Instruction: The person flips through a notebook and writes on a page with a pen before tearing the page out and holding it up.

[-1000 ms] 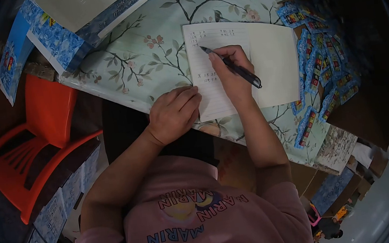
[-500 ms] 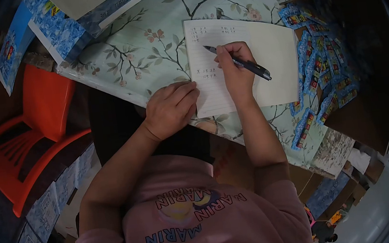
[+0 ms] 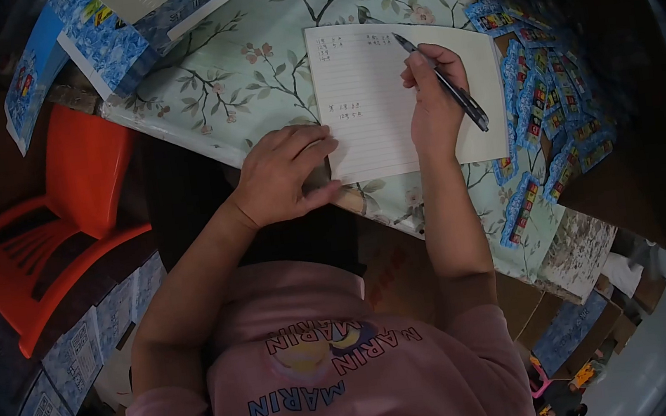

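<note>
Right hand (image 3: 437, 95): fingers closed on a dark pen (image 3: 460, 92), which slants across the hand. Its writing end points toward the far edge of the open notebook (image 3: 371, 145), by the end of the second column of handwriting on the lined page. Whether the tip touches the paper cannot be determined.

Left hand (image 3: 283, 172): at the notebook's near left corner, palm down. Thumb and fingers are parted, the fingers slightly bent, their tips at the notebook's left edge; no object is seen in the grasp.

The notebook lies flat on the desk (image 3: 269, 91), which carries a pale cloth printed with branches and blossoms. Further handwriting is noted lower on the lined page. The opposite page, partly behind the right hand and pen, is plain and pale.

Right of the notebook, numerous blue printed packets (image 3: 537, 112) lie overlapping, several within an open cardboard box (image 3: 639, 191); one packet lies on the cloth nearer the wearer. Left of the notebook and farther away stands a blue printed carton (image 3: 111, 56). An orange chair (image 3: 88, 176) is well apart from the notebook, to the left, beside the desk.
</note>
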The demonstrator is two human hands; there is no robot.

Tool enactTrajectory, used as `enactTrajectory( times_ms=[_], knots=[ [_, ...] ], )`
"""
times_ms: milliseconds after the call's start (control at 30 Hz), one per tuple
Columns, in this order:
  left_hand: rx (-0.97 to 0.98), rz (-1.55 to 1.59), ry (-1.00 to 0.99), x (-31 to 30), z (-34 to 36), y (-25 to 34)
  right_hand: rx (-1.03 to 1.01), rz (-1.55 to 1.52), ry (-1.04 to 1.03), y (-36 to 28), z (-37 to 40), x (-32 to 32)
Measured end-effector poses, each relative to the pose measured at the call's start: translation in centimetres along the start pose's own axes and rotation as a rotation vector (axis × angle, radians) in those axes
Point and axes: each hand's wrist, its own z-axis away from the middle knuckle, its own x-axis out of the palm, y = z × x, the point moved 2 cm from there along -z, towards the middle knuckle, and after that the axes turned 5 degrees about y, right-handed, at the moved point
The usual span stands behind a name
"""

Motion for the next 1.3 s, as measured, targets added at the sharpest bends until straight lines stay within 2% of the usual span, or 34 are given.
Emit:
enactTrajectory(
  times_ms=[167,300,367,467,700,900,967,1200,1267,1300],
  knots=[
    [-0.028,0.01,-0.109,0.0,0.0,0.3,-0.01,-0.1,0.048,-0.4,-0.7,-0.9],
    [-0.03,-0.004,-0.094,0.4,-0.1,0.7,-0.013,-0.067,0.037,-0.9,-0.1,-0.3],
    [-0.054,-0.045,-0.082,0.8,0.0,1.1,-0.032,0.089,-0.051,-0.6,0.5,0.3],
    [-0.041,-0.053,-0.057,1.0,0.0,1.3,-0.023,0.162,-0.069,-0.3,1.1,1.1],
    [-0.017,0.016,-0.075,0.5,-0.2,1.0,0.021,0.203,-0.115,1.9,0.6,0.7],
    [-0.122,0.107,-0.041,0.9,-1.1,-0.1,0.036,0.192,-0.103,2.3,0.9,0.3],
    [-0.104,-0.025,0.033,0.7,-2.3,-0.5,0.054,0.18,-0.109,2.4,0.9,0.2],
    [-0.122,-0.152,-0.011,1.2,-3.0,-1.1,0.084,0.192,-0.132,1.7,0.7,0.5],
    [-0.128,-0.15,-0.008,1.2,-3.0,-1.1,0.128,0.038,0.002,1.3,0.4,0.8],
    [-0.133,-0.148,-0.008,1.3,-3.0,-1.2,0.132,0.04,-0.001,1.3,0.3,1.0]
  ],
)
